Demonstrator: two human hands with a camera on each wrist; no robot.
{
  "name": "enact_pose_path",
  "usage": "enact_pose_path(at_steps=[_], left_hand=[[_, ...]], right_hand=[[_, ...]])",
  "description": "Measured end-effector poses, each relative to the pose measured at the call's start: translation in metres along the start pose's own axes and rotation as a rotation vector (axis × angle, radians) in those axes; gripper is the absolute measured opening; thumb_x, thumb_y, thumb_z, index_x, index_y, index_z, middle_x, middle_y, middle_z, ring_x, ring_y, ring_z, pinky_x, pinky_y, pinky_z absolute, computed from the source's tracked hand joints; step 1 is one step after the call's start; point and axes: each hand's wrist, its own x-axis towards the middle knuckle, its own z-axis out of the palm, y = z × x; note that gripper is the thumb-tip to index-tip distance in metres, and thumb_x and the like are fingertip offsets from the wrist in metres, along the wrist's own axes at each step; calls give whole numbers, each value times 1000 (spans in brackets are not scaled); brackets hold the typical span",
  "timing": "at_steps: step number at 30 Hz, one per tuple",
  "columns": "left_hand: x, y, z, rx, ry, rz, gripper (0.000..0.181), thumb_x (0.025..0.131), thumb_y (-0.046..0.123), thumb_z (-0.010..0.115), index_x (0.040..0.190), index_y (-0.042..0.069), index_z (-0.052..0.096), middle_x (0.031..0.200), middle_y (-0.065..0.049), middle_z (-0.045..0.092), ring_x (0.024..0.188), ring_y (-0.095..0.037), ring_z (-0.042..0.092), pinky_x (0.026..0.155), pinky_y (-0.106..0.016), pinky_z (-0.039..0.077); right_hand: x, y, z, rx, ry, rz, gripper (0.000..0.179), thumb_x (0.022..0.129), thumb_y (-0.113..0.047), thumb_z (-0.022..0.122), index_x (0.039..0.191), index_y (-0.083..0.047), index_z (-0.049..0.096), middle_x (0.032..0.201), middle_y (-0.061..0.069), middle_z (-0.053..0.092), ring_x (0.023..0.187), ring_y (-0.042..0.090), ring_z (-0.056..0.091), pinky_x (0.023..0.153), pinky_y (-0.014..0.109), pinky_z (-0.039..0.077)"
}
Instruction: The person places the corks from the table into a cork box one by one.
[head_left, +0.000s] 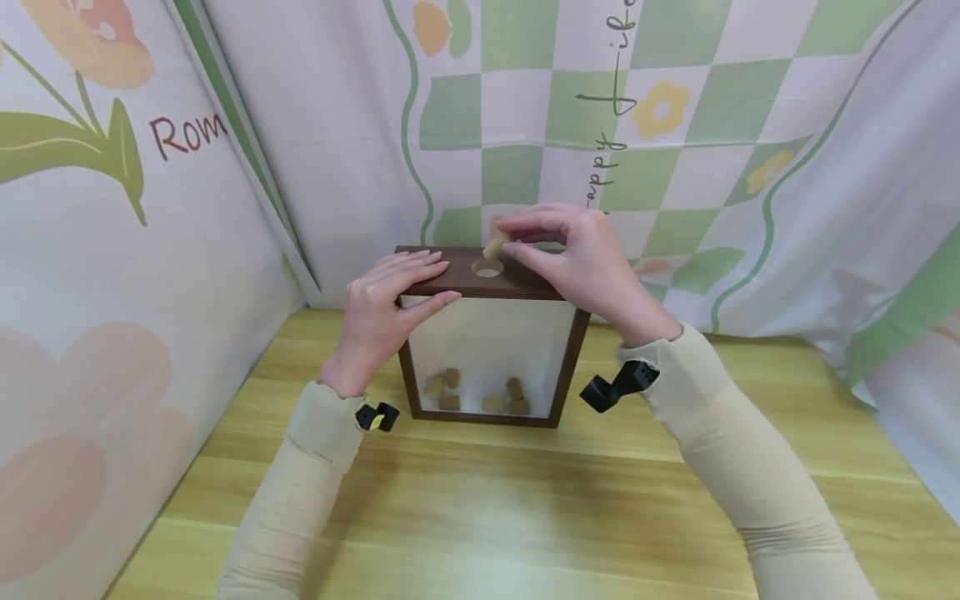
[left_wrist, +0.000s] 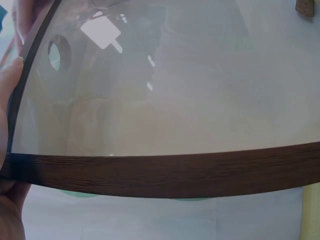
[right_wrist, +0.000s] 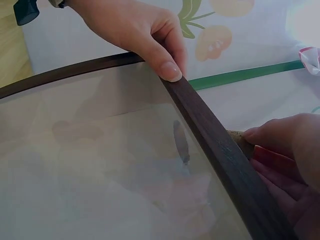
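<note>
A dark-framed display box [head_left: 525, 283] with a clear front stands upright on the table, a round hole [head_left: 487, 268] in its top. My right hand [head_left: 577, 250] pinches a small cork [head_left: 495, 247] between thumb and fingertips, just above that hole. In the right wrist view the held cork [right_wrist: 242, 142] shows beyond the dark top edge. My left hand [head_left: 386, 300] grips the box's top left corner, fingers laid over the top and thumb along the front edge. Several corks [head_left: 517, 406] lie at the bottom inside the box, in two loose groups.
The wood-grain table [head_left: 480, 508] extends in front of the box and to both sides. Behind it hangs a green and white checked curtain [head_left: 517, 108]; a printed white cloth wall [head_left: 187, 275] stands on the left. Each wrist carries a small black camera [head_left: 618, 387].
</note>
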Motion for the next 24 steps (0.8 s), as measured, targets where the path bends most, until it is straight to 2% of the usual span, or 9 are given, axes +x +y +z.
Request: enact_pose_path(at_steps=[7,13,24], left_hand=[[-1,-1,0,-3,2,-4,40,81,22,89,115,5,78,118,-10,73,114,-24,68,108,-39,47],[-2,0,1,-2,1,-11,41,81,23,89,116,6,78,119,-9,72,114,-25,67,108,-38,47],[-2,-1,1,11,-3,-20,43,80,25,90,117,7,78,120,-9,72,115,-25,67,109,-37,46]], right_hand=[[0,-2,1,7,-42,7,24,95,-8,75,118,-8,77,122,2,71,108,12,68,92,28,56],[0,0,3,20,-56,21,25,95,-9,75,120,-9,77,120,2,72,103,11,69,90,26,57],[-2,1,3,59,-7,44,30,93,-16,78,121,-7,75,120,3,73,106,16,70,91,29,57]])
